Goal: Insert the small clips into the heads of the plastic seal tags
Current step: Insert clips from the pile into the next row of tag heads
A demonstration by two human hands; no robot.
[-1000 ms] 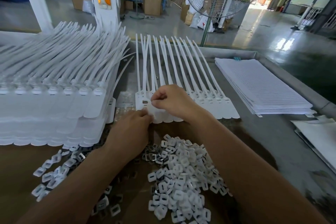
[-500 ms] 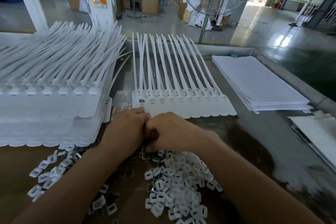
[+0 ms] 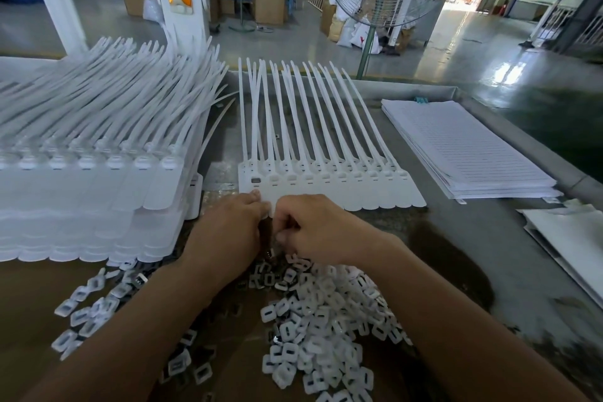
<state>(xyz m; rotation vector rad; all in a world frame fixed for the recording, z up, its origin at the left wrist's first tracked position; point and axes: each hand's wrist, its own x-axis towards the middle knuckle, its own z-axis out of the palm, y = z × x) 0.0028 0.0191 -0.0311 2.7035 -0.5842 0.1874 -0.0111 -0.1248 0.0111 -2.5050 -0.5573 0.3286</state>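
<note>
The metal-topped workbench (image 3: 456,271) fills the lower frame, and everything on it seems laid out for reach. At the left edge sits a tall stack of seal tag sheets (image 3: 85,186), tails fanned toward the upper left, probably stock waiting or already done; which cannot be told. At the right lies a flat stack of white ribbed sheets (image 3: 463,147), set well apart from the working spot.

In the centre lies the strip of plastic seal tags (image 3: 326,179), flags toward the person and tails pointing away, so the row of heads faces up within a short reach. The leftmost head (image 3: 256,179) shows a darker insert, so it looks already filled; the heads to its right look empty, so the job appears barely begun on this strip.

Just below, at lower centre, spreads the heap of small clips (image 3: 323,320), white frames with dark slots, piled directly under the hands so a pick costs little travel. A thinner scatter of clips (image 3: 91,300) lies at the lower left.

The left hand (image 3: 228,235) rests with fingertips touching the strip's near edge, likely steadying it; whether it holds a clip cannot be told. The right hand (image 3: 313,228) is curled, fingers closed together above the heap's top, seemingly pinching a clip, though the clip itself is hidden.

No brand, label or legible writing shows on the bench.
</note>
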